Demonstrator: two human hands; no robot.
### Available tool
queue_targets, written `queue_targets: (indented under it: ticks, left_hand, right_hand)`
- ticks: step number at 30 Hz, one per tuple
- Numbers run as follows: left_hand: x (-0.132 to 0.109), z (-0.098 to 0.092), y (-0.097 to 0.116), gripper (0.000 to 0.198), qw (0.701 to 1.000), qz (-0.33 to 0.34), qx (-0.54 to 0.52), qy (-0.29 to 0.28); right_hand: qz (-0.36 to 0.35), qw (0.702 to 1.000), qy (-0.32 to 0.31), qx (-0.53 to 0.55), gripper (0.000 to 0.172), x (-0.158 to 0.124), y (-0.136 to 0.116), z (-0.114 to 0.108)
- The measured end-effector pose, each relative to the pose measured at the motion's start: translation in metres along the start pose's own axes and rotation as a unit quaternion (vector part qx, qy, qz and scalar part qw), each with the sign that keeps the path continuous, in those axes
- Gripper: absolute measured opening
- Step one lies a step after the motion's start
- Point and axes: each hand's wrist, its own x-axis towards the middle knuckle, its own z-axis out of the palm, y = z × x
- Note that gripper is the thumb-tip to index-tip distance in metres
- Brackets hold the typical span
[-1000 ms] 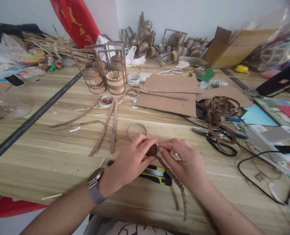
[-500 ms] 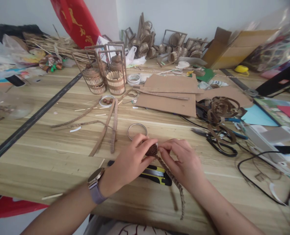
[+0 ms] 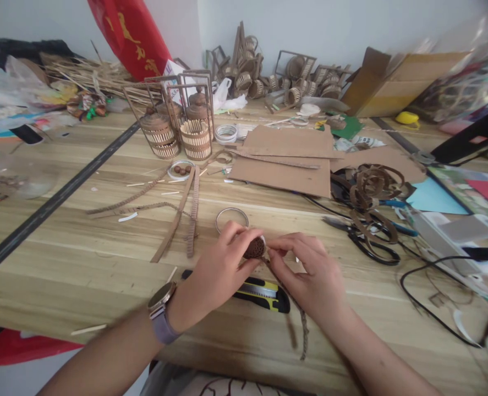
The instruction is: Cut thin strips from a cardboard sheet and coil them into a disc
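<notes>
A small round coil of brown corrugated cardboard [image 3: 255, 248] is gripped between the thumb and fingers of my left hand [image 3: 223, 264], which wears a watch on its wrist. My right hand [image 3: 305, 269] pinches the loose corrugated strip [image 3: 302, 333] close to where it meets the coil. The tail of that strip hangs down past my right palm. Under my hands lies a yellow and black utility knife [image 3: 264, 295], partly covered by my left hand. A thin metal ring [image 3: 217, 223] rests just beyond my left fingers.
Cardboard strips [image 3: 177, 220] lie to the left, near a tape ring with brown balls [image 3: 181, 170]. Small lantern-like baskets [image 3: 196, 140] stand behind. Flat cardboard sheets [image 3: 285, 176] sit at centre back. Scissors [image 3: 371, 247] and curled brown strips [image 3: 376, 184] are at right.
The coil has tilted so more of its spiral face shows. The strip has twisted and its hanging end has moved slightly up and left. Both hands keep nearly the same place.
</notes>
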Motion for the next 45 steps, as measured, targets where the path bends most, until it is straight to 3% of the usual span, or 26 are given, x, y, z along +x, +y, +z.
queue_targets:
  ticks: [14, 20, 30, 45]
  left_hand:
    - [-0.003, 0.01, 0.002, 0.033, 0.999, 0.01, 0.044, -0.017]
    - [-0.003, 0.009, 0.002, 0.048, 0.999, -0.028, 0.018, 0.001]
    - [-0.002, 0.01, 0.001, 0.04, 0.999, -0.028, 0.024, 0.005]
    - [-0.003, 0.012, 0.0, 0.041, 0.996, -0.032, 0.073, -0.029]
  right_hand:
    - [-0.047, 0.993, -0.005, -0.104, 0.012, -0.002, 0.005, 0.005]
    - [-0.046, 0.995, -0.014, -0.084, 0.013, 0.0, 0.006, 0.003]
    - [-0.02, 0.999, -0.011, -0.039, 0.008, -0.002, 0.006, 0.004]
    - [-0.051, 0.996, -0.035, -0.065, 0.011, -0.001, 0.007, 0.003]
